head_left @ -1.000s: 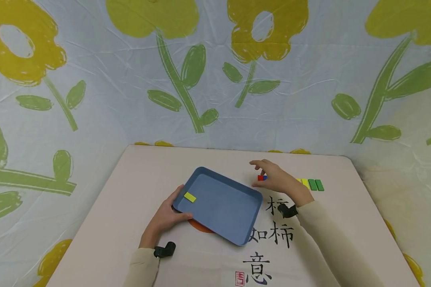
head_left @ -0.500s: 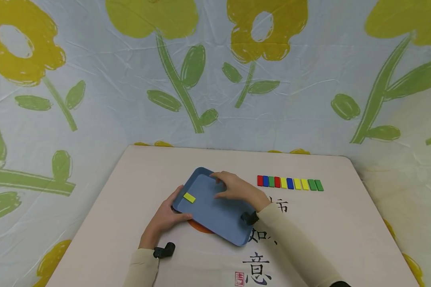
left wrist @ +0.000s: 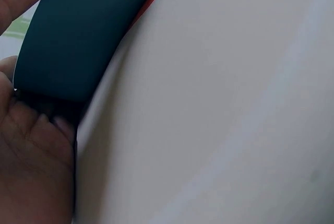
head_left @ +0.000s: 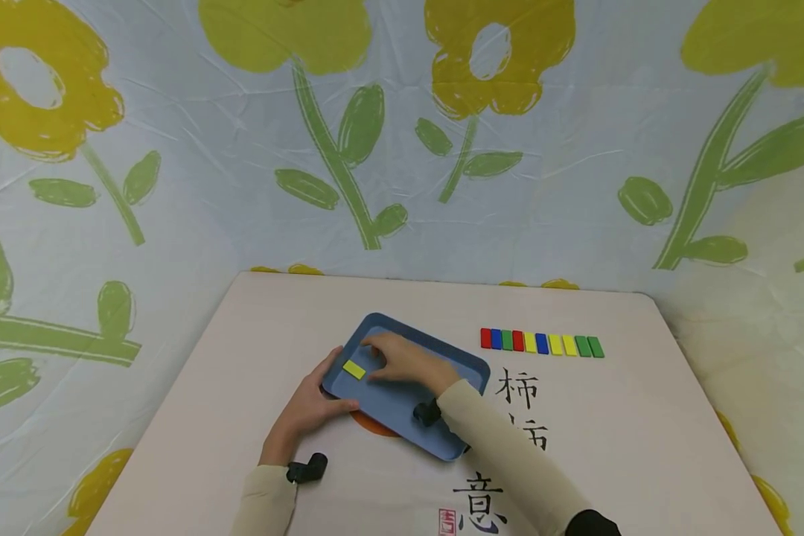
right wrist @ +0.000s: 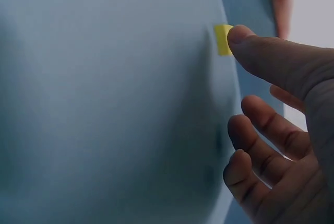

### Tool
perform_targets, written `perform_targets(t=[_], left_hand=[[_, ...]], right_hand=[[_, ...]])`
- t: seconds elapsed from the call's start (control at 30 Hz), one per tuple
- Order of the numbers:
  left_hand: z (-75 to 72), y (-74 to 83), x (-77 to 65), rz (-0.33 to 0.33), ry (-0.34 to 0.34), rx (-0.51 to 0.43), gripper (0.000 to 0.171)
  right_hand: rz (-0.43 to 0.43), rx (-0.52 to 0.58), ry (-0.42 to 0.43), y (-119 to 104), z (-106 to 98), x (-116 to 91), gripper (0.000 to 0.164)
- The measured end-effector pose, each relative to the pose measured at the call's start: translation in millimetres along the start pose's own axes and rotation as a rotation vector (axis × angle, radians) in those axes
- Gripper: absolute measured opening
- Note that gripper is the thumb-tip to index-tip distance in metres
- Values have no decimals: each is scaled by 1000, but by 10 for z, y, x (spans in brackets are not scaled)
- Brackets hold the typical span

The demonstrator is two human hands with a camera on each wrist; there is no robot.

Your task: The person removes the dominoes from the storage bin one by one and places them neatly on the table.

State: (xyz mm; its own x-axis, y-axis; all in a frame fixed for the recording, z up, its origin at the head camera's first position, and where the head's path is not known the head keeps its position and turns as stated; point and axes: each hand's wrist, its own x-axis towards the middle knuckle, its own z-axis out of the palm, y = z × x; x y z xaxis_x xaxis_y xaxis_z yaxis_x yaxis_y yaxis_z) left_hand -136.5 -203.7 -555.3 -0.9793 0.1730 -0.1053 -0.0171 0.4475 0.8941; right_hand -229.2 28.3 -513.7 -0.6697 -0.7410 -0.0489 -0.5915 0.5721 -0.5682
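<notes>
A blue rectangular tray [head_left: 391, 409] is held at its left corner by my left hand [head_left: 313, 402], thumb over the near rim. In the left wrist view the fingers [left wrist: 34, 125] curl beneath the tray wall [left wrist: 88, 31]. One small yellow tile [head_left: 354, 370] lies flat inside the tray near that corner. My right hand [head_left: 409, 361] hovers over the tray, thumb and fingers spread apart just right of the tile, holding nothing. Seen from the right wrist, the thumb tip overlaps the yellow tile [right wrist: 222, 40], while the other fingers are loosely bent.
A row of several red, blue, green and yellow tiles [head_left: 540, 343] lies on the pale tabletop [head_left: 208, 417] right of the tray. Black brush characters [head_left: 480, 502] and a red seal mark the cloth. A flowered curtain [head_left: 549, 201] hangs behind the table.
My right hand has moved left from the tile row to over the tray, arriving beside the yellow tile. The tile row came back into full view. The left hand and tray stayed put.
</notes>
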Motion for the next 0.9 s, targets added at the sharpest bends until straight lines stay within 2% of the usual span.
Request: perform_targets(t=[0.27, 0.57, 0.9], left_hand=[[-8, -10, 2, 2, -2, 17, 110], [-5, -12, 12, 11, 0, 5, 110], [3, -16, 12, 18, 2, 4, 109]], right_hand=[[11, -42, -15, -70, 139, 127, 64], [76, -54, -32, -140, 183, 178, 60], [35, -29, -46, -126, 177, 182, 55]])
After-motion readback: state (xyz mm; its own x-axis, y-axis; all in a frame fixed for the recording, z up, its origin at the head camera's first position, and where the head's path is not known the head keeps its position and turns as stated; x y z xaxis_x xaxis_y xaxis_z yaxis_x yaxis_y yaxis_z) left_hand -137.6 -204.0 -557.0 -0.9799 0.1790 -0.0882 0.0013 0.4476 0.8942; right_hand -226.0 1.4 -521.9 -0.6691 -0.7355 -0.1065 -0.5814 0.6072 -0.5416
